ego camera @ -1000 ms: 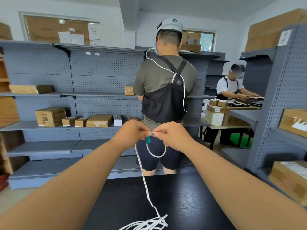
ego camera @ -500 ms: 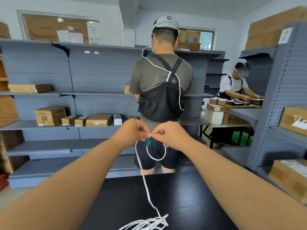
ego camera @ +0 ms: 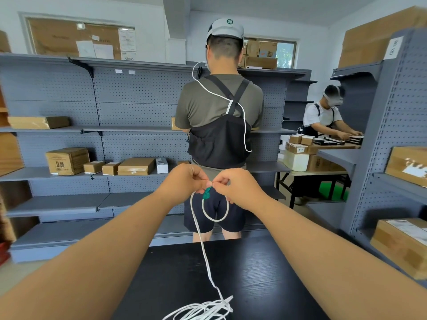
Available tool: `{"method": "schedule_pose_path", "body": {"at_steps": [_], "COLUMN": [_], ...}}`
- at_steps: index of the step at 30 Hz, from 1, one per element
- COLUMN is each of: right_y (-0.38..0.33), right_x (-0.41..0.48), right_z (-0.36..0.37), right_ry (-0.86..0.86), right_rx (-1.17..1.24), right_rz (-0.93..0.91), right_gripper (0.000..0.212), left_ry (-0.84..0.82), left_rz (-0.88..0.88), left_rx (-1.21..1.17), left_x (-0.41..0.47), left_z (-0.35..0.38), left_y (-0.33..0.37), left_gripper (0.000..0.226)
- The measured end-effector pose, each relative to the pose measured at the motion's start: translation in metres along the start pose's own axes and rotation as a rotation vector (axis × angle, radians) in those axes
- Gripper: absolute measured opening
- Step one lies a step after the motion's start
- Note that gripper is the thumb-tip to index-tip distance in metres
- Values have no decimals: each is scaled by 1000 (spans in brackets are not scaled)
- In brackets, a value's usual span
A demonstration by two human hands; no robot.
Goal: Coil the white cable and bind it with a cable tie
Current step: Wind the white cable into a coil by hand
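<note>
The white cable (ego camera: 204, 250) is held up in the air at its end, above the far edge of the desk (ego camera: 254, 273). A first small loop (ego camera: 216, 210) hangs below the hands. From the pinch point one strand drops down to the desk, where the remaining length lies in a loose tangle (ego camera: 203, 309) at the near edge. Holding the end high lets the slack hang free, so each new turn can be drawn up without dragging the pile.

A small green piece (ego camera: 206, 192) sits at the top of the loop, right below the fingertips. It is probably the cable's connector or a tie, but the view is too small to tell which.

The left hand (ego camera: 188, 181) is closed in a narrow pinch on the cable at the crossing point. The right hand (ego camera: 235, 185) is likewise closed on the cable, fingertips touching those of the left, which fixes the loop's size while it is formed.

In judgement, coiling has only begun: one turn is made, most of the cable is uncoiled, and no binding is in place.

Beyond the desk a person (ego camera: 219, 125) stands facing the grey shelves (ego camera: 69, 130), which carry cardboard boxes (ego camera: 67, 160).
</note>
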State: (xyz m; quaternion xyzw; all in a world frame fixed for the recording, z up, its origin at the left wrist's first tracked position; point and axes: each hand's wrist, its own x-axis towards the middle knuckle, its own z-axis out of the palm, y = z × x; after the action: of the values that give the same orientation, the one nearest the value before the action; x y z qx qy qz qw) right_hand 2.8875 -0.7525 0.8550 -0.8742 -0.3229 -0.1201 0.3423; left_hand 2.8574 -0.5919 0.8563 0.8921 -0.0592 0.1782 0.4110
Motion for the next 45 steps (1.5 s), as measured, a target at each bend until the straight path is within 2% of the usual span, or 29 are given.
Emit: {"method": "schedule_pose_path", "body": {"at_steps": [8, 18, 24, 29, 32, 36, 41, 45], "right_y": [6, 6, 10, 11, 12, 14, 17, 18], "right_x": [1, 4, 5, 6, 6, 8, 11, 11], "right_z": [-1, -2, -1, 0, -1, 2, 0, 0], "right_ry": [-65, -28, 102, 106, 105, 192, 357, 407], "right_rx": [252, 229, 365, 501, 486, 463, 578, 707], "right_rz": [93, 111, 174, 215, 214, 236, 283, 300], "right_gripper": [9, 9, 7, 10, 11, 7, 12, 11], "left_ry": [16, 28, 79, 102, 112, 116, 116, 147], "left_rz": [2, -22, -84, -148, -159, -152, -154, -174], "left_rx": [-134, -312, -535, -696, -690, -640, -580, -700], "left_x": [-3, -2, -4, -8, -8, -8, -10, -10], "left_z": [-1, 6, 16, 25, 27, 31, 37, 41], "left_y": [-3, -8, -13, -11, -11, -10, -15, -15], "left_gripper": [10, 10, 8, 11, 11, 13, 20, 20]}}
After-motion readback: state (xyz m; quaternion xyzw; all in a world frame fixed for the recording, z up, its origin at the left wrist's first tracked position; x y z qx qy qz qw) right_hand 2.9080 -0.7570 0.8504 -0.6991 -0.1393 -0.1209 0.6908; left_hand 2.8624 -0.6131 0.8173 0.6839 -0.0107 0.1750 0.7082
